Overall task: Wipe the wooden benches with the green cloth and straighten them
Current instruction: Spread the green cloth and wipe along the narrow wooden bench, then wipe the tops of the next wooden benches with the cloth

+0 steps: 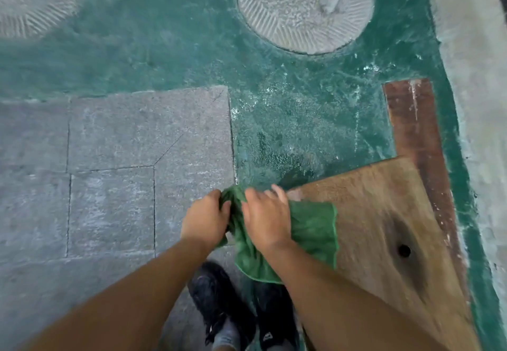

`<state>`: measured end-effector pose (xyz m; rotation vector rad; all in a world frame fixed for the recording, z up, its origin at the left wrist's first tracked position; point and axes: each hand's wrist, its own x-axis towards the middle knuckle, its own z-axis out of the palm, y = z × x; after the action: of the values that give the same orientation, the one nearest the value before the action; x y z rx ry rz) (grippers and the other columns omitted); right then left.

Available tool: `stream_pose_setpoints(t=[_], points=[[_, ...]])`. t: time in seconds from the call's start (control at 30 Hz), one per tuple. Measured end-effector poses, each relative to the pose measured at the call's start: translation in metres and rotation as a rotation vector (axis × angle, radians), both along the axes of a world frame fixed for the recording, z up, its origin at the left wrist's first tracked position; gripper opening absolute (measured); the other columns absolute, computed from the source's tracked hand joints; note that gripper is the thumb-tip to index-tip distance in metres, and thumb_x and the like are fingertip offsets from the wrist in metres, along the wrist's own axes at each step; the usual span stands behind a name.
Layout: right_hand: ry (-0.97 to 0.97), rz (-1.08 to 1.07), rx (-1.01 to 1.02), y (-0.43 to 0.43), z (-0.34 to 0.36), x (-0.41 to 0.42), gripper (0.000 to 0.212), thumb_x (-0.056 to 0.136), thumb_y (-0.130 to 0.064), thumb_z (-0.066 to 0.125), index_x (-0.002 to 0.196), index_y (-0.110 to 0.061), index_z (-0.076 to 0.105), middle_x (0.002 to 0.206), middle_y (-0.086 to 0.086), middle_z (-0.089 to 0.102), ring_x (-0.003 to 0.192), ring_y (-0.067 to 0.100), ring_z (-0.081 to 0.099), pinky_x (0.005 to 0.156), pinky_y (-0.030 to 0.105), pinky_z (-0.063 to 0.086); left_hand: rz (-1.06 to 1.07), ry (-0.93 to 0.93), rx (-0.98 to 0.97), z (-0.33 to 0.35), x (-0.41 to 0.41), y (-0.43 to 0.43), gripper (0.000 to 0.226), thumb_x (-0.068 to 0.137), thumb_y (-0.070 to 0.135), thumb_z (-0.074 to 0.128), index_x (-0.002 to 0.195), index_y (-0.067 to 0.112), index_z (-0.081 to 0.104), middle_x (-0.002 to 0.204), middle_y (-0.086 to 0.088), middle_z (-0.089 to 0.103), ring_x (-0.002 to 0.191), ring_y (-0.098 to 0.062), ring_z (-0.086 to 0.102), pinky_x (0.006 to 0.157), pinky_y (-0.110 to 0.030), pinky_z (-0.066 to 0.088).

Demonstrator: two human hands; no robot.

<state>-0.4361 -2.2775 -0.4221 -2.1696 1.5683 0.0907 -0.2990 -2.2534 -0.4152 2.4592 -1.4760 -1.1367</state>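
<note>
Both hands are on the fuzzy green microfibre cloth (312,230), right at the near-left corner of the light brown wooden bench (384,213). The left hand (205,219) has its fingers curled tight round the bunched-up end, just off the bench edge. The right hand (266,219) lies palm-down on the cloth. Its fingertips are smeared by motion blur, so I can't tell if it's gripping or just pressing. The rest of the cloth is spread flat over the corner, with one stitched edge hanging off toward the black shoes (216,304).

The bench top is a flat, worn slab with visible grain and a dark stain around a small round hole (403,250). Behind it, touching, runs a darker reddish-brown wooden board (411,120) with white scuffs. The rough green-painted floor (164,57) meets speckled grey stone paving slabs (123,136) on the left. Further out there's a round grey stone disc with radial grooves (304,21).
</note>
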Motion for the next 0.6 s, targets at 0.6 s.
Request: stream_pose_setpoints(t=[0.6], points=[[-0.195,0.562,-0.111,0.016,0.286,0.3,0.025,0.101,-0.037,0.045,0.105,-0.015,0.055,0.102,0.008,0.064,0.091,0.036,0.061,0.068,0.04,0.043,1.059,-0.021,-0.419,0.276,0.264,0.129,0.019,0.088,0.021,0.063,0.079,0.017,0.046,0.082,-0.008,0.06,0.08,-0.031,0.056,0.067,-0.039,0.042]])
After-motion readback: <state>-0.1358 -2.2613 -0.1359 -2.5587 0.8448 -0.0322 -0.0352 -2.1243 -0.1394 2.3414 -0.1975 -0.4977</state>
